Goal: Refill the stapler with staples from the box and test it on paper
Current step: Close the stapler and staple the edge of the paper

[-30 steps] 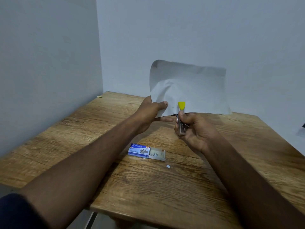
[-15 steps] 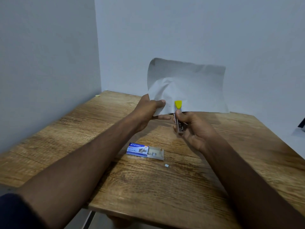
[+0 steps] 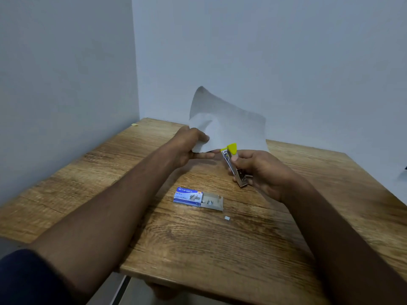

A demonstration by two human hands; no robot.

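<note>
My left hand (image 3: pixel 191 144) pinches the lower left corner of a white sheet of paper (image 3: pixel 224 124), which stands up above the table. My right hand (image 3: pixel 262 172) grips a small metal stapler (image 3: pixel 234 166) with a yellow top, tilted, its yellow end just to the right of the paper's lower edge. Whether the stapler touches the paper I cannot tell. A blue staple box (image 3: pixel 189 195) lies on the table with its grey inner tray (image 3: pixel 213 202) slid out to the right. A small strip of staples (image 3: pixel 227 218) lies loose near the tray.
The wooden table (image 3: pixel 198 243) stands in a corner, with grey walls at the left and behind. Its front edge is close below my forearms. A tiny yellowish scrap (image 3: pixel 134 124) lies at the far left corner.
The stapler has tilted and come away to the right of the paper's corner. The paper has swung and folded narrower. The box and loose staples have not moved.
</note>
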